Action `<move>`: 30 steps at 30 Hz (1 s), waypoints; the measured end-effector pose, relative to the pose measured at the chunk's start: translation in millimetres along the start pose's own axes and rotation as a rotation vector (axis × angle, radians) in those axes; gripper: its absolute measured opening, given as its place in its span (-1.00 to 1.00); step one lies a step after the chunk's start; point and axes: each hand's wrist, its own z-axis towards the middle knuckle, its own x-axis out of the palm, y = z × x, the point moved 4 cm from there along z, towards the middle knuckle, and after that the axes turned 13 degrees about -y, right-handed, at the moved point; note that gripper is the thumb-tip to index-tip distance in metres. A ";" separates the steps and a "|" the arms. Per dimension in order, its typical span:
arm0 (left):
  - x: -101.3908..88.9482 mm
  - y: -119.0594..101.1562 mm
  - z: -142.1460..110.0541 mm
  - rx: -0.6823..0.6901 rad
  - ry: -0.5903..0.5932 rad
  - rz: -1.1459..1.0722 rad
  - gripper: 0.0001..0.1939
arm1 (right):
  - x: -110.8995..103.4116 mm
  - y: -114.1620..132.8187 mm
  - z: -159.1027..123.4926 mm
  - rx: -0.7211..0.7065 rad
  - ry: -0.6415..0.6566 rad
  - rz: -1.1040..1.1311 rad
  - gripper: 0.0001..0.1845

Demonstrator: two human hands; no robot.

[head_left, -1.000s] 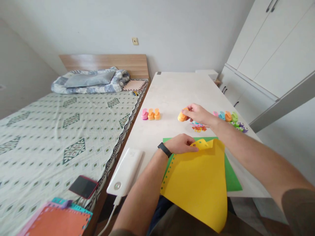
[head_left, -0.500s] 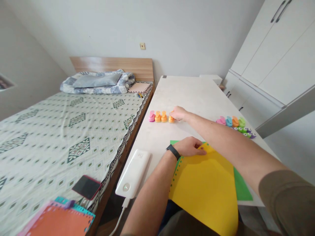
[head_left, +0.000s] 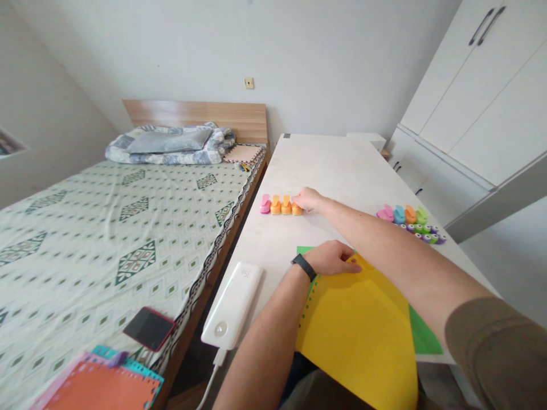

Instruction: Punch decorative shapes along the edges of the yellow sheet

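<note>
"What does the left hand (head_left: pixel 332 258) have?"
"The far edge of the yellow sheet (head_left: pixel 359 324), pinched between thumb and curled fingers."
"And the right hand (head_left: pixel 308 199)?"
"Fingers drawn in narrowly on an orange punch (head_left: pixel 296 209), at the right end of a row of four on the white table (head_left: pixel 329 165)."

We face a pale grey wall (head_left: pixel 325 68) behind a wood-grain headboard (head_left: pixel 196 117); white wardrobe doors (head_left: pixel 453 85) with dark handles (head_left: pixel 492 24) stand rightward.
</note>
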 end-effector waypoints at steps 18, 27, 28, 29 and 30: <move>3.6 5.6 2.9 -0.018 -0.032 -0.033 -0.58 | -127.7 -135.2 -42.9 -0.090 -0.367 0.145 -0.57; 4.4 5.0 6.4 -0.044 -0.095 0.002 -0.56 | -209.1 -306.1 -61.7 0.303 -0.552 -0.121 -0.64; 4.6 5.5 6.9 -0.043 -0.100 0.000 -0.56 | -211.1 -315.7 -65.3 0.312 -0.548 -0.133 -0.65; 4.8 5.9 7.5 -0.041 -0.107 -0.002 -0.56 | -212.0 -323.7 -68.6 0.321 -0.544 -0.140 -0.67; 4.9 6.5 8.0 -0.040 -0.113 -0.002 -0.56 | -212.2 -330.7 -71.6 0.332 -0.542 -0.145 -0.69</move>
